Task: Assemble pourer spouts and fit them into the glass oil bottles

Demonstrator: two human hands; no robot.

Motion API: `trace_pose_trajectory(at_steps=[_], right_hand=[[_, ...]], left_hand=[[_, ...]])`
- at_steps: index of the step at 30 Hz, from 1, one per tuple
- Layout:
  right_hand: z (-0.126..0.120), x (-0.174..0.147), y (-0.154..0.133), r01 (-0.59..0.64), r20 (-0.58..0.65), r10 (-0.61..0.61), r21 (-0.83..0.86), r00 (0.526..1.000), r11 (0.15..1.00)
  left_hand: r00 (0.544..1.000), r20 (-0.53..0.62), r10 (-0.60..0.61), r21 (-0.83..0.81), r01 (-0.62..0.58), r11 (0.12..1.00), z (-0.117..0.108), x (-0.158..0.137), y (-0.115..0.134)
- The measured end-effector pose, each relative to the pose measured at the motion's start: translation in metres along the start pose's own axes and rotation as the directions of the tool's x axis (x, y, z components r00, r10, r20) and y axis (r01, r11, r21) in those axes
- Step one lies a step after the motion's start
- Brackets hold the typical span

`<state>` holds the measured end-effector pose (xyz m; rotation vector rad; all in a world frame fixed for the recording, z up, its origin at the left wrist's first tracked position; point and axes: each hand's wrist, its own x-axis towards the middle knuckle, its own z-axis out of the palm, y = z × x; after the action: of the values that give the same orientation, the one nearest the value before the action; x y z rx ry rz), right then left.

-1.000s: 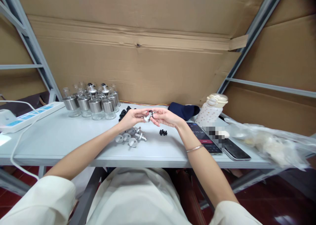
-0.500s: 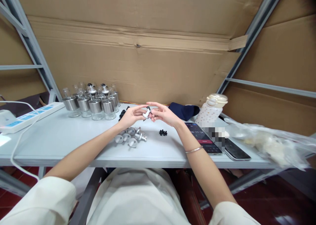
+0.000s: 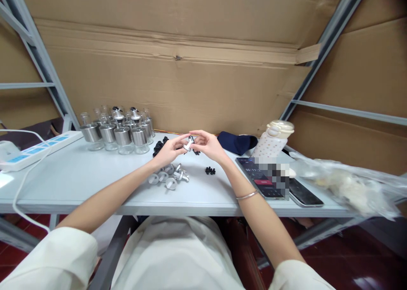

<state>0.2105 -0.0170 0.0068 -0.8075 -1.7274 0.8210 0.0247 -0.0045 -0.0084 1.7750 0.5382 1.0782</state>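
Observation:
Between my two hands, above the table's middle, is a silver pourer spout (image 3: 188, 144) with a black part at its top. My left hand (image 3: 168, 151) pinches the spout from the left. From the right, the fingers of my right hand (image 3: 208, 146) close on its upper end; the fingertips partly hide it. Below my left hand lies a pile of silver pourer spouts (image 3: 171, 183) with round bases. A small cluster of black plastic pieces (image 3: 210, 170) sits below my right hand. More black parts (image 3: 159, 147) lie behind my left hand.
Several glass bottles with steel sleeves (image 3: 122, 138) stand at the back left, two with pourers on. A power strip (image 3: 41, 150) lies far left. A navy cap (image 3: 237, 142), a white tumbler (image 3: 274, 139), phones (image 3: 303, 191) and a plastic bag (image 3: 349, 188) are on the right.
My right hand has shifted slightly left and its fingers have moved around the spout's upper end. My left hand keeps its pinch.

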Motion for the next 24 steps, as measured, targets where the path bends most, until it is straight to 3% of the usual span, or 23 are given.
trace_pose_trajectory(at_steps=[17,24], right_hand=[[0.0026,-0.0021,-0.002,-0.015,-0.044,0.01,-0.104,0.999,0.994],[0.0063,-0.0018,0.0024,0.087,0.0,-0.089,-0.229,0.996,0.97]], left_hand=[[0.999,-0.027,-0.029,-0.031,0.028,0.999,0.0026,-0.0029,0.0045],[0.99,-0.138,-0.023,-0.064,0.014,0.998,0.0011,-0.0006,0.007]])
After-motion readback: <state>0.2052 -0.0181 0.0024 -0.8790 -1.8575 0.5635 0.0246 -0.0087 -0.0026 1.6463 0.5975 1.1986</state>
